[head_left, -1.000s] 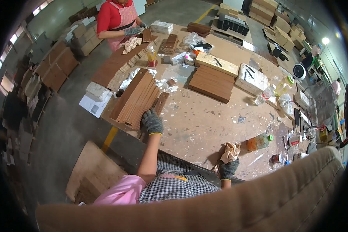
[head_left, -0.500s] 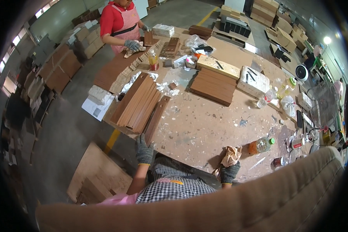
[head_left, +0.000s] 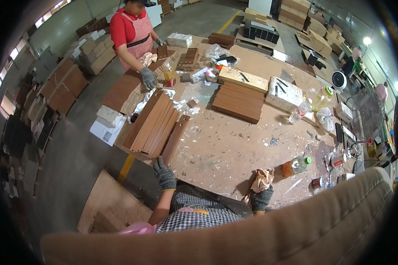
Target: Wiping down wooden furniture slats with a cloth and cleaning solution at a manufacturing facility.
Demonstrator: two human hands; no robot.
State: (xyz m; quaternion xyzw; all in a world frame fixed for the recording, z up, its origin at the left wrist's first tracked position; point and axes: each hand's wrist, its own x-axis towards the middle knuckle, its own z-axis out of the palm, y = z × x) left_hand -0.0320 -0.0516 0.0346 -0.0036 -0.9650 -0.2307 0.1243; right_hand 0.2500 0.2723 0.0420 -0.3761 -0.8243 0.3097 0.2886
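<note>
1. We see the left hand [head_left: 166,177], in a dark grey knitted glove with a yellow hem, at the near table edge. Its fingers are slightly parted at the near end of a single narrow brown wood-grain plank [head_left: 176,138]; we cannot tell whether they close on it.
2. We find this plank on the tan, paint-flecked worktable [head_left: 225,145], just right of a row of brown wood-grain boards [head_left: 150,126] set side by side.
3. We observe the right hand [head_left: 262,198], gloved alike, clamped on a crumpled beige cloth [head_left: 263,179] near the same edge.
4. Just beyond the cloth, to its right, we note a clear plastic bottle [head_left: 295,166] with a green cap and orange-brown contents.
5. Farther back, we distinguish a flat brown wood-grain stack [head_left: 237,102], with a long cream block [head_left: 244,78] behind it.
6. At upper left, we see a co-worker [head_left: 135,35] in a red top and pink apron, one grey-gloved hand [head_left: 148,78] near the far end of the row.
</note>
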